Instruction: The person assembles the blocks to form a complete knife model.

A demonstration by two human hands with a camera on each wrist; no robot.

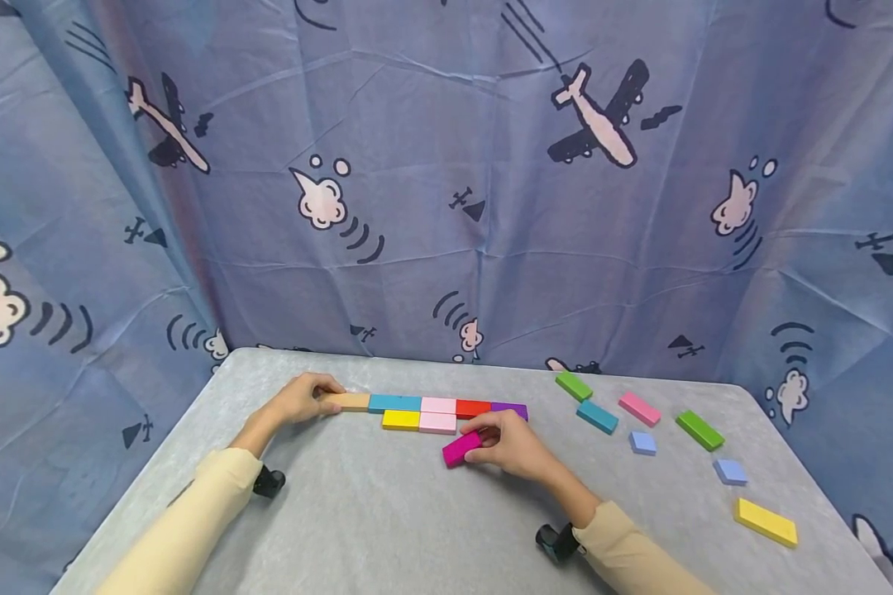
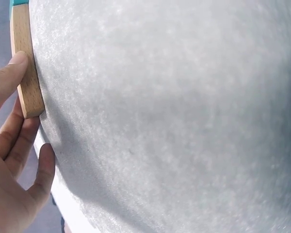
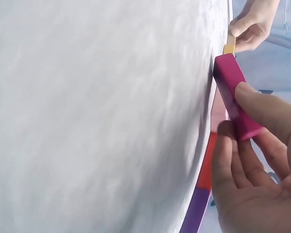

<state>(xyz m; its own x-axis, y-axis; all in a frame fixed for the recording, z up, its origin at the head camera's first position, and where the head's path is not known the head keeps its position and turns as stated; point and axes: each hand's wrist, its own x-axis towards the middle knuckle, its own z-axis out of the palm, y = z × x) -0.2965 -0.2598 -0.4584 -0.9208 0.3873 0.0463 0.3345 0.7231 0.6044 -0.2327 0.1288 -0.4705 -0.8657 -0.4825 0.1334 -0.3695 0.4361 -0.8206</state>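
My right hand pinches a magenta block between thumb and fingers, tilted, in front of two touching rows of blocks. At the left end of the back row, my left hand grips a plain wooden block, thumb on its face and fingers behind. Rightward from it run a teal block, a light pink block, a red block and a purple block, partly hidden by the right hand. Against their front lie a yellow block and another light pink block.
Loose blocks lie at the table's right: a green block, a teal block, a pink block, another green block, two small blue blocks and a long yellow block. A patterned curtain hangs behind the grey table.
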